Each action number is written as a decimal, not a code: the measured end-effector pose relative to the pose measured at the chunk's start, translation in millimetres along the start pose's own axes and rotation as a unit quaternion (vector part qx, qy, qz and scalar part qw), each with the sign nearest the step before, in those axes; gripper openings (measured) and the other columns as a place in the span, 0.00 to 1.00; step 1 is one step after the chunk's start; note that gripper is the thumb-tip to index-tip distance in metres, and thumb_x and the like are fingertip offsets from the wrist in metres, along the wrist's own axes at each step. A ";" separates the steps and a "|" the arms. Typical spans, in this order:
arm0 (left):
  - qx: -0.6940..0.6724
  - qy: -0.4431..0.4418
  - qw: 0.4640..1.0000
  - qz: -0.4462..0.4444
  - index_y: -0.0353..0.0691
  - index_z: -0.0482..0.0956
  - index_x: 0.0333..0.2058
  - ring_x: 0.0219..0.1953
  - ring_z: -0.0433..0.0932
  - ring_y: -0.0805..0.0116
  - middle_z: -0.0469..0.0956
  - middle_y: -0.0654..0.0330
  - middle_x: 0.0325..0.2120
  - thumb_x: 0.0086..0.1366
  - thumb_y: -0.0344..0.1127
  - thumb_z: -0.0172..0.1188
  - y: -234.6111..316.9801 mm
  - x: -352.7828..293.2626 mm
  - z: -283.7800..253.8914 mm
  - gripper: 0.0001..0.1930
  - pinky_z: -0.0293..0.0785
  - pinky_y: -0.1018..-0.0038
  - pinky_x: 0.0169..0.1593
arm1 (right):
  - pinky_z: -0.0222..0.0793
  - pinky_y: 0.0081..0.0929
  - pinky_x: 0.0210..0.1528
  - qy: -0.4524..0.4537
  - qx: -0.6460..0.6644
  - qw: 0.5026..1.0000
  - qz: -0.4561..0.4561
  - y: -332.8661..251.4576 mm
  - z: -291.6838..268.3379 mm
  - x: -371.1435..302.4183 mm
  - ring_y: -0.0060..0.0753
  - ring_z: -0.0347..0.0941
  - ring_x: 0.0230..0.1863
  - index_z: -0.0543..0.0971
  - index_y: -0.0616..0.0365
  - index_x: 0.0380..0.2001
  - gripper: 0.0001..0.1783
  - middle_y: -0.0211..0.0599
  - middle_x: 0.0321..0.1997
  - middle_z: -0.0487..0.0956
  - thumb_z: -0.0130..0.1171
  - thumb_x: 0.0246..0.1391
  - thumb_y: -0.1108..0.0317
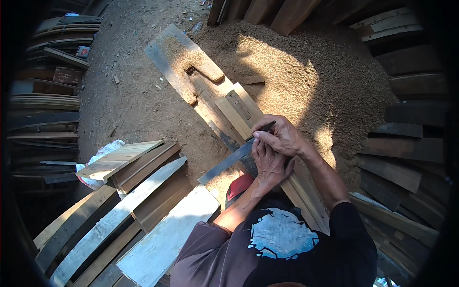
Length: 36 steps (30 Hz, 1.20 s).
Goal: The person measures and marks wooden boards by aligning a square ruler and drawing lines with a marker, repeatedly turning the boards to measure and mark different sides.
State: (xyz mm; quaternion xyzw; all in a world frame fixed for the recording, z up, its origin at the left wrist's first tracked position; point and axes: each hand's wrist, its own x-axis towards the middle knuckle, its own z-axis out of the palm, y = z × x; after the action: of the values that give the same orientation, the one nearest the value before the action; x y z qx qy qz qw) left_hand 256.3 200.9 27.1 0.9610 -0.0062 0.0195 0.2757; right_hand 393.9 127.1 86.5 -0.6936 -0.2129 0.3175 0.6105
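In the head view, the only one, I'm watching someone bending over a long bench plank that is running away from their body across the ground. The timber pieces are lying side by side along the plank's near part, one showing a slot in its face. The left hand is resting low over them, fingers bunching at the inner end of a flat metal blade that is jutting out past the plank's left side; whether it is gripping the blade or only pressing, I cannot tell. The right hand, just beside it, is pinching a dark slim tool narrowly between thumb and fingers. Wood shavings are heaping up right of the plank, and a white board is lying to the left of its near end.

To me they seem to be marking a line across the timber; the next move is probably calling for keeping the blade firmly seated while guiding the tool's tip along its edge.
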 end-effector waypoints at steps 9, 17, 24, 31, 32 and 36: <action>-0.001 0.037 0.999 0.033 0.53 0.78 0.60 0.70 0.53 0.40 0.59 0.39 0.66 0.51 0.55 0.71 -5.4 -4.9 1.8 0.37 0.46 0.41 0.71 | 0.74 0.44 0.45 0.070 -0.228 0.971 -0.029 -11.1 -14.3 1.5 0.52 0.78 0.40 0.82 0.59 0.37 0.10 0.46 0.34 0.79 0.62 0.59 0.63; -0.012 0.041 0.998 0.040 0.53 0.81 0.57 0.69 0.55 0.41 0.57 0.39 0.68 0.49 0.53 0.75 -1.8 0.2 -6.5 0.35 0.48 0.42 0.71 | 0.73 0.50 0.45 0.093 -0.400 0.911 -0.030 7.4 -40.5 -8.2 0.55 0.77 0.39 0.82 0.60 0.38 0.12 0.50 0.33 0.79 0.58 0.60 0.62; 0.002 0.023 0.999 0.036 0.48 0.77 0.61 0.70 0.55 0.41 0.57 0.38 0.69 0.47 0.56 0.76 -6.6 -2.8 -3.8 0.41 0.47 0.43 0.72 | 0.72 0.44 0.37 0.031 -0.161 0.974 0.155 71.5 -11.6 -55.3 0.46 0.80 0.31 0.80 0.66 0.38 0.18 0.50 0.30 0.82 0.53 0.68 0.59; -0.039 -0.003 0.996 0.081 0.55 0.78 0.61 0.75 0.48 0.39 0.55 0.40 0.73 0.56 0.62 0.70 -12.3 -5.7 -6.3 0.36 0.36 0.39 0.75 | 0.73 0.20 0.31 0.371 0.143 0.910 0.114 72.9 -20.2 -50.3 0.17 0.73 0.26 0.78 0.59 0.43 0.18 0.28 0.28 0.79 0.50 0.75 0.55; -0.039 0.001 0.996 0.078 0.55 0.78 0.61 0.75 0.48 0.39 0.55 0.40 0.73 0.56 0.62 0.70 -14.1 -6.6 -7.9 0.36 0.36 0.39 0.75 | 0.71 0.20 0.30 0.431 0.178 0.881 0.077 70.2 -24.9 -50.2 0.16 0.72 0.26 0.78 0.58 0.46 0.17 0.27 0.27 0.78 0.50 0.76 0.54; -0.069 -0.076 0.989 0.105 0.51 0.85 0.44 0.77 0.46 0.38 0.59 0.45 0.72 0.58 0.57 0.69 -26.1 -10.7 -10.0 0.22 0.35 0.39 0.75 | 0.66 0.19 0.30 0.484 0.262 0.835 -0.008 52.8 -36.3 -50.7 0.14 0.66 0.25 0.76 0.55 0.45 0.14 0.22 0.25 0.71 0.54 0.74 0.56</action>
State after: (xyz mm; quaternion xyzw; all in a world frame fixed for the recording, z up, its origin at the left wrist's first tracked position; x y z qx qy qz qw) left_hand 245.9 228.4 21.3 0.9325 -0.1291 -0.0256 0.3363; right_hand 378.6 57.9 45.7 -0.5707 0.1955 -0.0196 0.7973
